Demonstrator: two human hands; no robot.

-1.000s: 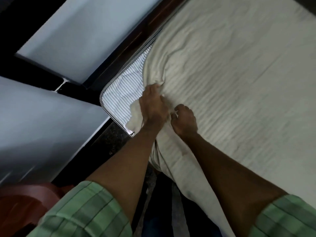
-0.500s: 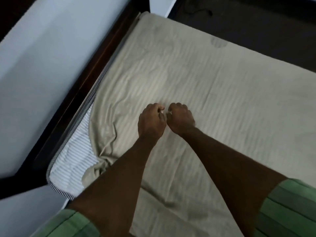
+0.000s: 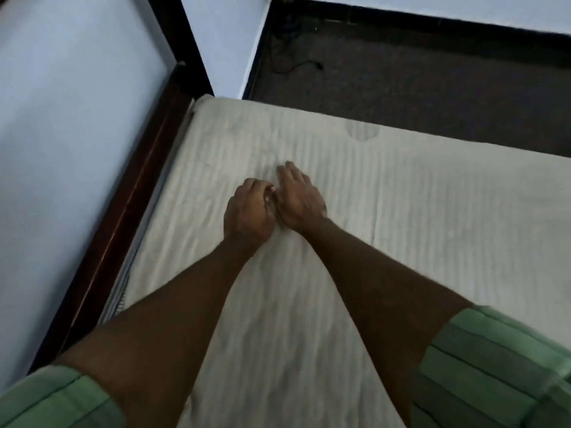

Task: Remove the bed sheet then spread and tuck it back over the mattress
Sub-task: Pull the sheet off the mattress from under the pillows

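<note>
Left hand (image 3: 247, 211) curled, grip unclear; right hand (image 3: 301, 197) flat on sheet (image 3: 401, 196). Risk: smoothing outward may untuck left edge, exposing mattress (image 3: 119, 291).

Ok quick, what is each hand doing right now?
Left hand: fingers curled, over the bed sheet; whether it pinches the cloth cannot be told.
Right hand: open, fingers straight, flat on the sheet.
</note>
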